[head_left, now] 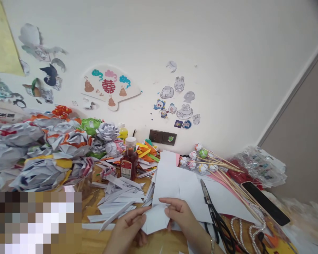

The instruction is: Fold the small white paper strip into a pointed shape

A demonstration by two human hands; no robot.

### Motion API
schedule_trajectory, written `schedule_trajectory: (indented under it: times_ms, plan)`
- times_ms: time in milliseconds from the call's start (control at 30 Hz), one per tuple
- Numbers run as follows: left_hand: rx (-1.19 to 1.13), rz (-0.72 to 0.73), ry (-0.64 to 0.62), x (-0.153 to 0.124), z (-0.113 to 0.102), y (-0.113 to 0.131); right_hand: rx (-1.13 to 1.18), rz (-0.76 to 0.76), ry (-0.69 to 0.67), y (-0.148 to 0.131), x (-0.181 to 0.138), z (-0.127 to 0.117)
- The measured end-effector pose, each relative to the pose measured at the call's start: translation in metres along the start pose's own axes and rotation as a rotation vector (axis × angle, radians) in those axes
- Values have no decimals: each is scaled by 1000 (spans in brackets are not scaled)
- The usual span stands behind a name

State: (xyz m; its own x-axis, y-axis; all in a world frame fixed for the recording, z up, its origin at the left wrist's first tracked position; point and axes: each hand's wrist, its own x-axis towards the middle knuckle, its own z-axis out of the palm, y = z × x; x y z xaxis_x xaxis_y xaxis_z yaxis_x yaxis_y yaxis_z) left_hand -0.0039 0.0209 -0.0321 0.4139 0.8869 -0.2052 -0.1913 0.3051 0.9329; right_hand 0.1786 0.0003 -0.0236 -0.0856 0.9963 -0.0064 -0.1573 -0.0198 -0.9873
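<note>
- Clock face centred on the small white paper [155, 219], twelve toward the wall, as seen by a bystander in the room.
- Small white paper: lay between the two hands, above the near edge of the larger white sheets [165, 181], which spread from twelve to one o'clock.
- Left hand [131, 226]: at about nine o'clock, thumb and fingers closed on the paper's left edge.
- Right hand [182, 216]: at three o'clock, thumb pressed to the upper right edge, index finger stretched past it toward twelve.
- Governing relation: the paper spanned nine to three from grip to grip, both hands equally near; its sides looked so alike that no long axis could be told.
- Scissors [212, 210]: beyond the right hand, toward three, untouched; long axis from eleven (tips) to five (handles), the right hand nearer.
- White strips [119, 199]: heaped at ten o'clock, nearer the left hand.
</note>
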Motion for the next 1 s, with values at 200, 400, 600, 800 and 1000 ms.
schedule_trajectory:
  times_ms: [200, 400, 600, 800, 1000]
  plan:
    - [-7, -10, -15, 1, 1, 2, 17, -3, 48, 0, 1, 1]
    - [2, -49, -43, 0, 3, 2, -21, -51, 29, 0, 0, 2]
    - [88, -15, -15, 0, 7, 1, -136, -114, -25, 2, -2, -2]
    - [113, 30, -44, -3, 10, 4, -252, -198, -93, -1, -7, -3]
    - [199, 56, -40, -11, 16, 9, -562, -266, -11, -5, -9, 4]
